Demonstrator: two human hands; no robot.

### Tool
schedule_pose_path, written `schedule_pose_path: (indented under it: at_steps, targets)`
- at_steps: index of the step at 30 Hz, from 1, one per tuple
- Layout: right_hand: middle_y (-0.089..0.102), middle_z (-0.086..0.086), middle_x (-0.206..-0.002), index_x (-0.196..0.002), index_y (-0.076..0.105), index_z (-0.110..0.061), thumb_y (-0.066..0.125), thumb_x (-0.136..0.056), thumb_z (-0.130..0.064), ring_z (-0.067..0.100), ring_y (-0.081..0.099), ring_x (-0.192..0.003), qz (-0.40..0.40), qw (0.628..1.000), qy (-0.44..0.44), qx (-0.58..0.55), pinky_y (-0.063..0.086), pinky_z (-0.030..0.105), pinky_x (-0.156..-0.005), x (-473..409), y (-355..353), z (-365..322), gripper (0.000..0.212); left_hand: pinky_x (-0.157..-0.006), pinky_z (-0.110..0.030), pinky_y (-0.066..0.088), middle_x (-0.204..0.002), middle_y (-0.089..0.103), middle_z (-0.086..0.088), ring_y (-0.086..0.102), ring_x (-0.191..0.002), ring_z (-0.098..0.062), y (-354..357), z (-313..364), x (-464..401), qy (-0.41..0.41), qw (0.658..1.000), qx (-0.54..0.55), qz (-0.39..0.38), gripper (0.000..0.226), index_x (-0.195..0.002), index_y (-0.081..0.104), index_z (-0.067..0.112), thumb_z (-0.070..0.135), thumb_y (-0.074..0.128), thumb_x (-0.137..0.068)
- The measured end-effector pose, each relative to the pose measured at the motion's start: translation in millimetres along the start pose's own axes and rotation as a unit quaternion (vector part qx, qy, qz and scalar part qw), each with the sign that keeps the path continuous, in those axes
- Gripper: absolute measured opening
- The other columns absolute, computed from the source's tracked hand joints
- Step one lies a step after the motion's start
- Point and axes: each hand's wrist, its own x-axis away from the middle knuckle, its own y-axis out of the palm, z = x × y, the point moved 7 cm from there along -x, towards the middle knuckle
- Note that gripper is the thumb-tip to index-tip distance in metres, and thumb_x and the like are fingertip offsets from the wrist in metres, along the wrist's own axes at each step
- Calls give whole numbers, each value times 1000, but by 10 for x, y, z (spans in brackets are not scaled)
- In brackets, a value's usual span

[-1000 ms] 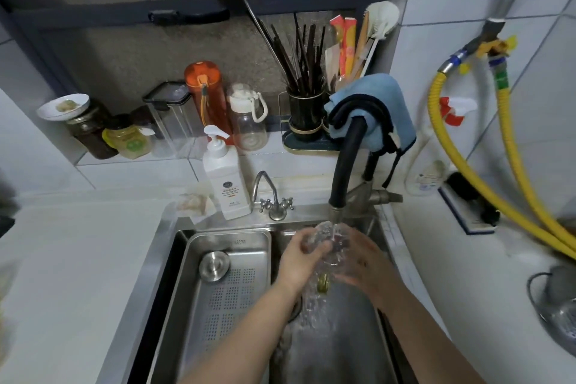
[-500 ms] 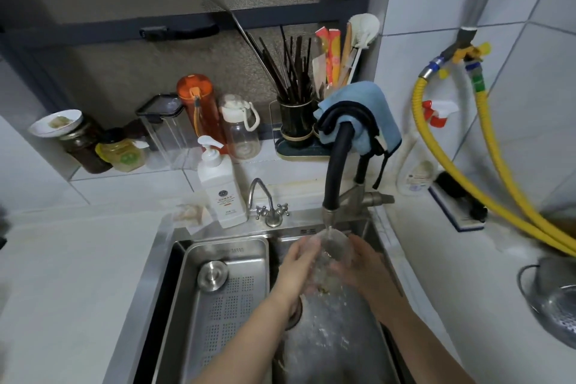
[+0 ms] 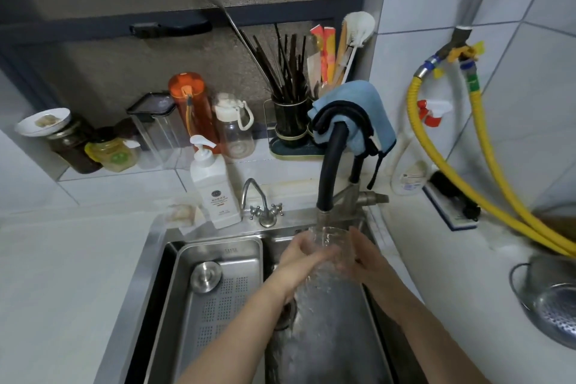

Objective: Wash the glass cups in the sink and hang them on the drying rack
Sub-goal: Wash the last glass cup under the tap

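Note:
A clear glass cup (image 3: 331, 241) stands upright under the black faucet spout (image 3: 330, 171), over the steel sink (image 3: 156, 246). Water runs into it and spills down into the basin. My left hand (image 3: 304, 256) holds the cup from the left, fingers curled round its side. My right hand (image 3: 363, 254) holds it from the right. The cup's lower part is blurred behind water and fingers. No drying rack for cups shows in this view.
A perforated steel tray (image 3: 218, 293) with a round lid fills the sink's left half. A soap pump bottle (image 3: 213, 187) and small tap (image 3: 261, 203) stand behind. Jars, bottles and a utensil holder (image 3: 290, 121) line the ledge. Yellow hoses (image 3: 486, 171) and a steel colander (image 3: 554, 302) sit right.
The cup has turned from tilted to upright beneath the spout, and both hands have shifted round its sides. The view has tipped slightly downward.

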Motion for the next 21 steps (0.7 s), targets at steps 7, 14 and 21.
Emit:
schedule_pose_path:
  at_steps: [7,14,21]
  targets:
    - [62,-7,-121,-131,49,-20,70,-80,3,-6,57,-113,-8,997,0,79,47,13,-90,-29,50,143,60,-96,-21,48,-122,65,11,62,-111,0,-136,-190,-19,27,998,24,-59,87,-136,47,33,20,89,-62]
    - [64,5,-117,-129,51,-12,84,-72,-29,19,66,-105,34,995,19,88,58,35,-83,-38,-87,376,68,-93,-21,50,-130,53,10,55,-115,-1,147,-253,-26,17,999,1,-47,90,-134,36,37,22,89,-64]
    - [67,0,-113,-114,62,-23,58,-93,-18,13,65,-100,100,993,60,30,52,18,-80,-160,-290,354,22,-95,-30,50,-108,53,26,60,-106,-7,17,-268,1,13,999,15,44,65,-122,48,29,24,86,-70]
